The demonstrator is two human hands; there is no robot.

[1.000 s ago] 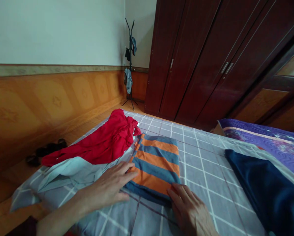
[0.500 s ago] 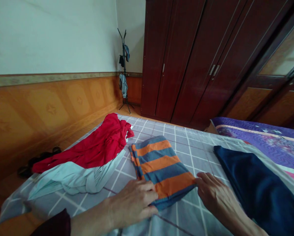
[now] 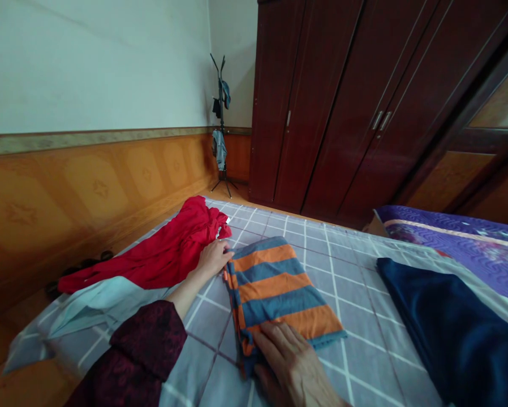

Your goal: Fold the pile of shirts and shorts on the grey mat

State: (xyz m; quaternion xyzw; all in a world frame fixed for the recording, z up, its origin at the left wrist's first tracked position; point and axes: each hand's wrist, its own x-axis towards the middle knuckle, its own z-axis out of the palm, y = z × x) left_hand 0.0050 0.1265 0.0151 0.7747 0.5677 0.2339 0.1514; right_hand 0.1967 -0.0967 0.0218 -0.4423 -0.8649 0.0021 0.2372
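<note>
A folded cloth with orange and blue-grey stripes (image 3: 279, 288) lies on the checked bed sheet (image 3: 356, 294). At its far left corner, my left hand (image 3: 214, 258) has its fingers closed on the edge. My right hand (image 3: 292, 362) is at the near edge, fingers over the striped fabric and thumb low beside it, gripping that edge. Left of the striped cloth are a crumpled red garment (image 3: 164, 254) and a pale garment (image 3: 105, 305), partly covered by my left arm. Dark blue folded fabric (image 3: 453, 322) lies on the right.
A purple patterned bedcover (image 3: 461, 237) is at the right. Beyond the bed stand a dark red wardrobe (image 3: 322, 113) and a coat rack (image 3: 222, 113) with items hanging on it. Dark objects (image 3: 84, 263) are on the floor at the left.
My left hand has moved from the near edge to the cloth's far left corner. My right hand has left the right corner and moved left to the near edge.
</note>
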